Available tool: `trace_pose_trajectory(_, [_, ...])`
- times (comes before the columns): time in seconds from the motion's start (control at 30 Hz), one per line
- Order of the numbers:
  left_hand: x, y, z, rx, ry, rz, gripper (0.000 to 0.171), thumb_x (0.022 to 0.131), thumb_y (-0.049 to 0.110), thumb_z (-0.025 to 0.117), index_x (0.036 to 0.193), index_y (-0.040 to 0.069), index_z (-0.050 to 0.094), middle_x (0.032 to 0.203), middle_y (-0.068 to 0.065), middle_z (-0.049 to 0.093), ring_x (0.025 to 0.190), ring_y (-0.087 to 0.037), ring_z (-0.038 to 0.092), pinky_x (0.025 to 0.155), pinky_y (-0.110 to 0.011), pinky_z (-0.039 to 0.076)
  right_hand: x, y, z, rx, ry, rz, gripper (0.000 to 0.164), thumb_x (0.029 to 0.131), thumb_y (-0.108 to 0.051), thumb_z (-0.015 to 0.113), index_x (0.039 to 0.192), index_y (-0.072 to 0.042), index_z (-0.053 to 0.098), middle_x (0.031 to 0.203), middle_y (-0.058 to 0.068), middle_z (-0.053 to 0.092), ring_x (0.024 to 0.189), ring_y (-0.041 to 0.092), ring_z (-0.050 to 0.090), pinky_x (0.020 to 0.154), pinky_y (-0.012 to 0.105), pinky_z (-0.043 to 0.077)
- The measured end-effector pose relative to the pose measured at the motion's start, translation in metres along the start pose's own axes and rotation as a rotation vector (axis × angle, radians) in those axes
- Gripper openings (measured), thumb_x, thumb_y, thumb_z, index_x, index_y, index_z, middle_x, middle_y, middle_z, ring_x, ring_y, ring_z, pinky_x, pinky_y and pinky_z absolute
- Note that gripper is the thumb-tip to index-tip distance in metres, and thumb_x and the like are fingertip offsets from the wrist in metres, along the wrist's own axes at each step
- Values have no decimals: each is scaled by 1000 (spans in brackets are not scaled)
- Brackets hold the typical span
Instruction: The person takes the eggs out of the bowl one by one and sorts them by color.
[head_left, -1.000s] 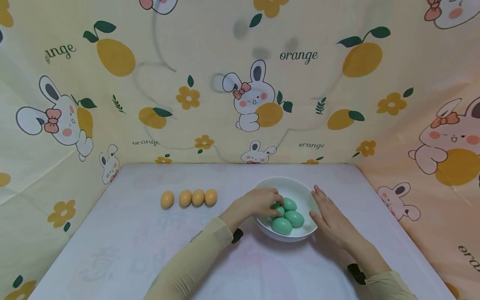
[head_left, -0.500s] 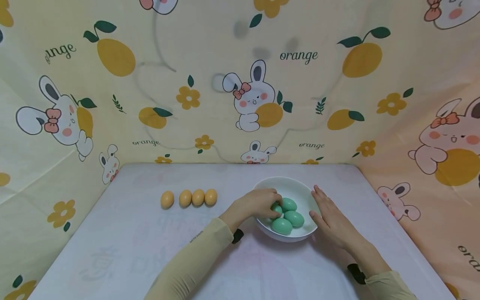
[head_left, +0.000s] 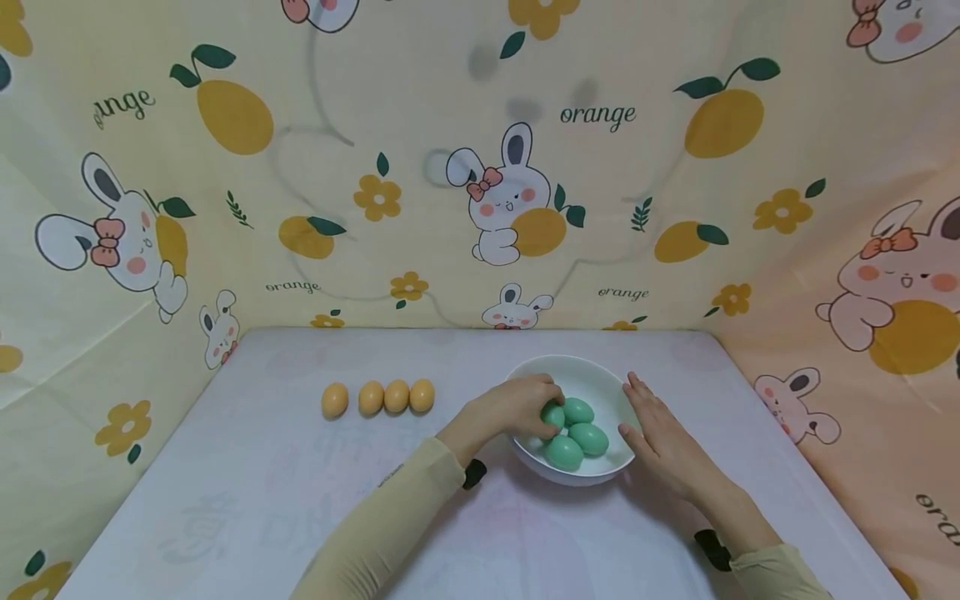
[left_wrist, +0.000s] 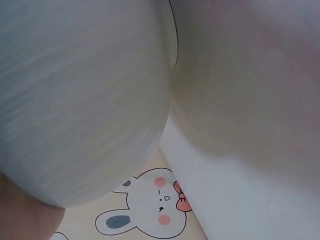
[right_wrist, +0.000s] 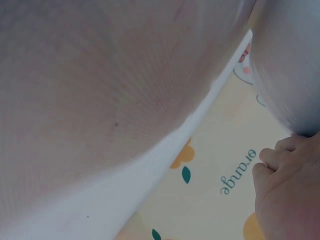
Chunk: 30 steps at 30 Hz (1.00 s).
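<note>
Left hand (head_left: 517, 407): thumb and fingers pinch a green egg (head_left: 553, 416) inside the white bowl (head_left: 603, 389).
Right hand (head_left: 666, 435): fingers straight, against the bowl's right side.
Bowl: upright on the desk (head_left: 285, 500), three more green eggs (head_left: 588, 439) in it.
Orange eggs (head_left: 397, 397): four in a row, left of the bowl, leftmost slightly apart.

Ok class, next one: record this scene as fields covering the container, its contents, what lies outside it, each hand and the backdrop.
Container: white bowl, upright on a white table
Contents: four visible green eggs
Outside: four orange eggs in a row, the leftmost sitting apart
Left: left hand grips the leftmost green egg
Right: right hand, fingers straight, against the bowl's right side
Backdrop: cloth printed with rabbits and oranges
</note>
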<state>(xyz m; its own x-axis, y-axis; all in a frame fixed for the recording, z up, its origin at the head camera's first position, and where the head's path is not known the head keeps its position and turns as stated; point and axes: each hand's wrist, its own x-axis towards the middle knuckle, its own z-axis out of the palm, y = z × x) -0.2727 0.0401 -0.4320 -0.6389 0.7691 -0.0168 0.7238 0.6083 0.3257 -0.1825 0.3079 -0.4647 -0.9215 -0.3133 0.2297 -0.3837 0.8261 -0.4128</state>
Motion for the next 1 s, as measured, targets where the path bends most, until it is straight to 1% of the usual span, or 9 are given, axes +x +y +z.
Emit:
trace_pose_trajectory(0.1, [-3,0,-1,-24,18,9,43,90,30,81,129,13,71,119,3,62,101,-6,57,94,-18,48,0,0,1,0,-3,2,70,110,-35,47,163,3,21,172,21,14,158,42,13,127,56,15])
trace_pose_trajectory(0.3, [-11,1,-5,-74,76,31,47,90,27,81,133,12,68,129,0,62,113,-9,58,103,-19,46,0,-1,1,-5,2,-3,69,110,-34,47,163,3,21,171,22,14,158,41,13,129,42,7])
trace_pose_trajectory(0.4, [-16,0,-8,-94,119,53,48,89,26,82,133,10,68,131,-1,62,117,-10,58,105,-21,45,-1,-1,0,-8,2,-4,69,110,-34,47,163,3,21,172,20,13,158,40,13,129,39,5])
trace_pose_trajectory(0.5, [-22,-1,-11,-115,168,80,49,89,24,82,133,9,68,133,-2,61,120,-11,58,106,-21,46,-1,-2,0,-12,9,-10,69,110,-34,47,163,3,22,172,20,14,158,41,14,129,39,6])
trace_pose_trajectory(0.77, [-39,-4,-16,-141,300,144,45,89,22,82,130,8,67,134,-2,62,122,-13,60,107,-19,45,-2,-2,0,-26,20,-22,69,110,-33,47,162,4,22,171,22,15,158,40,13,124,22,-3])
trace_pose_trajectory(0.83, [-43,-5,-17,-146,331,153,44,89,21,82,129,8,67,134,-3,62,123,-13,60,107,-19,45,-2,-1,1,-33,27,-27,69,110,-33,47,162,4,23,171,22,16,158,39,13,124,21,-4])
trace_pose_trajectory(0.93, [-49,-7,-17,-150,376,171,45,89,19,81,129,7,67,135,-4,62,124,-14,60,108,-19,44,-2,-1,0,-36,30,-29,68,110,-33,47,162,5,23,171,22,16,159,39,13,124,21,-4])
trace_pose_trajectory(0.97, [-52,-7,-17,-151,394,183,45,89,18,81,129,6,67,135,-5,62,125,-15,60,108,-20,45,-2,-1,0,-36,27,-26,69,110,-33,47,162,5,23,171,22,15,158,39,13,126,25,-2])
trace_pose_trajectory(1.0, [-54,-8,-18,-151,410,194,45,88,17,81,129,5,67,135,-5,62,125,-15,60,108,-20,45,-2,-1,0,-36,25,-24,69,110,-33,47,162,5,23,171,22,15,158,40,13,127,27,-1])
